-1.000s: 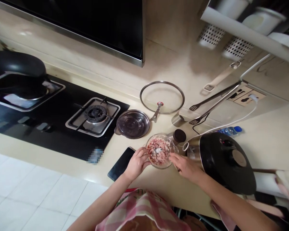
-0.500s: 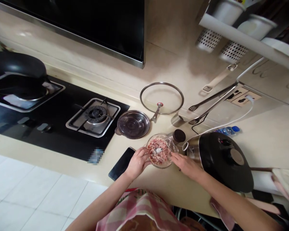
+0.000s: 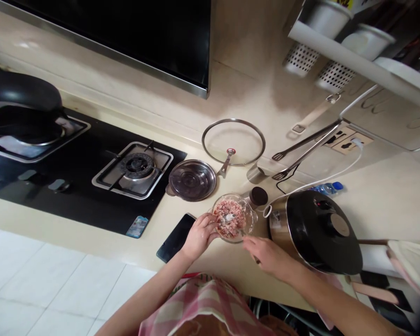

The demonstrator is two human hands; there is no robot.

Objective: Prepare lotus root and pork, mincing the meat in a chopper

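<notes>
Pinkish minced meat (image 3: 227, 210) fills the bottom of a clear glass bowl (image 3: 250, 215), around a white central post (image 3: 228, 217). My left hand (image 3: 200, 233) grips the bowl's left rim, its fingers curled over the edge. Closed near the lower right rim, my right hand (image 3: 266, 254) holds a thin utensil whose tip reaches into the meat; most of it is hidden by the fingers. A dark-capped jar (image 3: 258, 196) stands just behind the bowl. Left of my left hand lies a black phone (image 3: 177, 237).
A steel dish (image 3: 192, 180) sits behind the bowl, and a glass lid (image 3: 234, 142) leans on the wall. To the right stands a black-lidded cooker (image 3: 324, 233). The gas hob (image 3: 87, 182) with a black wok (image 3: 24, 91) spans the left.
My right hand has moved down and slightly left, away from the bowl's right handle to its lower right rim. My left hand stays on the bowl. The view has shifted slightly.
</notes>
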